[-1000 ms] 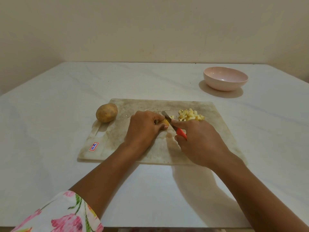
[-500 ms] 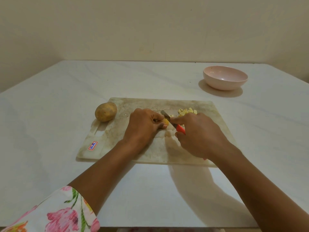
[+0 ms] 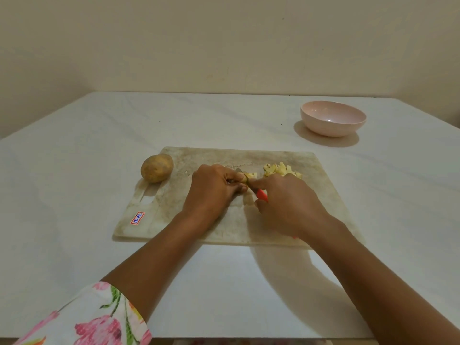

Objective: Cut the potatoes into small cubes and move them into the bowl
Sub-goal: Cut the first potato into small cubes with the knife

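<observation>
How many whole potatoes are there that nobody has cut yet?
1. The whole potato sits at the far left edge of the cutting board. The left hand holds a partly cut potato piece, mostly hidden.

One head-worn view looks forward and down from above the near edge of the tabletop [image 3: 74,158]; it sits close over the board [image 3: 311,195], facing the far wall [image 3: 224,46].

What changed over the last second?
The right hand slid slightly toward the left hand, sinking the knife into the potato piece; less of the blade shows. Both grips, the whole potato, cube pile, board and bowl are unchanged.
</observation>
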